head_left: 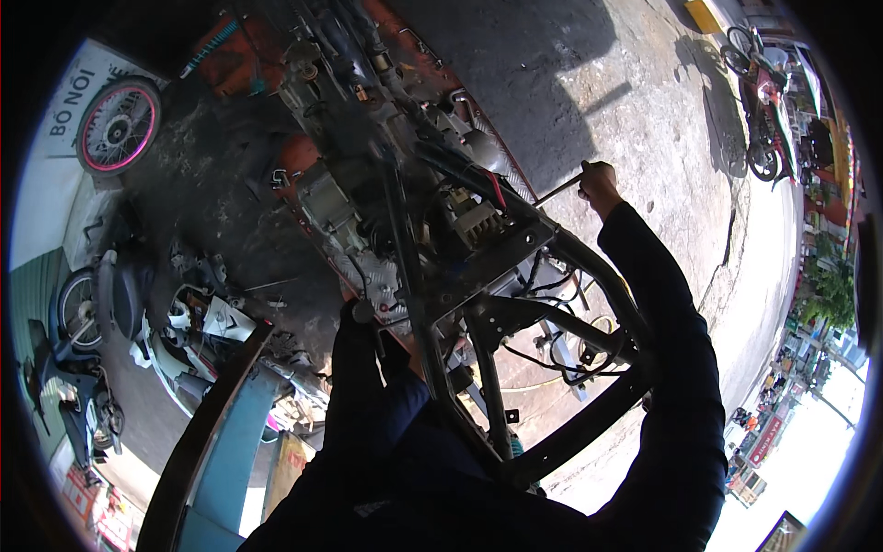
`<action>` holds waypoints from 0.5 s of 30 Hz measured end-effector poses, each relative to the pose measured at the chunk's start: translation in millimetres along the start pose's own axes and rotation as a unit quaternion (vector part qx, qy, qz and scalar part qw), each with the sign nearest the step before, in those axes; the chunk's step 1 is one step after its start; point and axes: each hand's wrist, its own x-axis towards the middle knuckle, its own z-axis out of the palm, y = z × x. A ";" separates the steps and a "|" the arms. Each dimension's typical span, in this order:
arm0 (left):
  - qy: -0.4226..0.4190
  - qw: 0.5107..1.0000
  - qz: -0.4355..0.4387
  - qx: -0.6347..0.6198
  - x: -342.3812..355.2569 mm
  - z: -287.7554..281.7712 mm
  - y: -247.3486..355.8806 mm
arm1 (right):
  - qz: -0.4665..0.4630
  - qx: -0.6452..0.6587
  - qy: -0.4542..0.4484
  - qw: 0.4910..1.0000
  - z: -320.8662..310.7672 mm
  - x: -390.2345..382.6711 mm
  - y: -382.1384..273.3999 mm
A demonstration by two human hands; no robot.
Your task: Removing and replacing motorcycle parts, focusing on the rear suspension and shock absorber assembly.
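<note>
A bare motorcycle frame [524,460] of dark tubes stretches away in front of me, with an engine [336,207] lying inside and beyond it. Out past the frame's right tube, my right hand [600,189] is closed round the outer end of a thin metal rod [556,191], which looks like a tool handle. The rod's inner end runs in to the frame's right side, where the part it meets is not clear. Low on the left, my left hand [414,357] sits by the frame's left tube, in shadow. Tube and sleeve cover most of its fingers.
Under the engine is a red-edged metal work stand [501,143]. Loose cables [552,354] hang within the frame. At left are a pink-rimmed wheel [118,126], parked motorbikes [83,368] and loose body panels [225,317]. Another motorcycle [768,110] stands far right.
</note>
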 end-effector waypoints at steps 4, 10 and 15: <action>-0.016 0.999 -0.044 0.024 -11.3 -2.8 -21.0 | 0.051 0.069 -0.107 0.991 0.3 -6.8 -9.2; -0.010 0.996 -0.065 0.059 -118.6 -22.3 -77.2 | 0.048 -0.035 0.104 0.993 -12.3 15.4 -4.2; -0.071 0.992 -0.097 0.045 -186.5 -17.7 -147.3 | -0.249 -0.157 0.303 0.906 -199.1 109.0 48.3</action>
